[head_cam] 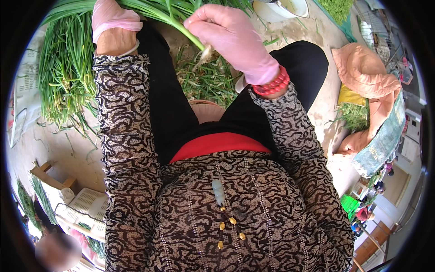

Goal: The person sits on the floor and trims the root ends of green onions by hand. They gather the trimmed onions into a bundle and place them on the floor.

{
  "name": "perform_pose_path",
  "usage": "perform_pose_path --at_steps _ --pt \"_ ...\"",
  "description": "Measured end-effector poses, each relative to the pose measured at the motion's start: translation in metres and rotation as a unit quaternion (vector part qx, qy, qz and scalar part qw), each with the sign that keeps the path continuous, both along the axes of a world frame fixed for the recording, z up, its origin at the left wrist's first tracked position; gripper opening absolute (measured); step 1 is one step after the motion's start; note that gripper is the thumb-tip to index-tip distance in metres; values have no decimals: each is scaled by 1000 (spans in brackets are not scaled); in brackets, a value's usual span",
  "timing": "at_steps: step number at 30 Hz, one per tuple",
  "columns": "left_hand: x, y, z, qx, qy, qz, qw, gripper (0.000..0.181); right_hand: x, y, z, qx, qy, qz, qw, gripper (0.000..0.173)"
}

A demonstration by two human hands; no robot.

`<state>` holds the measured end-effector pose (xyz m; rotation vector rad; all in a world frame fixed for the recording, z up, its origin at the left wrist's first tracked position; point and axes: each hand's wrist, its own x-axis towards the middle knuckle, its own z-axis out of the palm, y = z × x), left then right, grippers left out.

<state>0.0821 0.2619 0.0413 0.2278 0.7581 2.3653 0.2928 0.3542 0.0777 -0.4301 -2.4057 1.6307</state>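
Observation:
My left hand [114, 18], in a thin pink glove, is closed around the leaves of long green allium stalks [153, 10] at the top of the view; its fingertips are hidden. One stalk [185, 32], like green garlic or scallion, slants down from that bunch to a pale root end [205, 54]. My right hand [234, 40], also gloved, pinches thumb and fingers together at the side of this stalk, above its roots. Below, between my knees, lie leafy trimmings [204, 80] with a pinkish tub rim [207, 110] at their near side.
A thick pile of green stalks [68, 74] lies left of my leg. A white bucket [282, 12] stands at the upper right. Orange cloth [363, 64] and a sack with greens [353, 115] lie right. Lower left are a wooden stool [57, 176] and a person [57, 251].

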Motion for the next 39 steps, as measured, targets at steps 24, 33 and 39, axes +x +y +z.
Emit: perform_pose_path --at_steps 24,33,39 --pt "3 -2 -1 7 -9 -44 999 4 -7 -4 1 524 76 -8 848 18" --pt "-13 5 -10 -3 -113 -50 992 4 -1 14 3 331 61 54 940 17" --pt "-6 -9 -1 9 -72 -29 997 4 58 25 16 80 55 36 995 9"
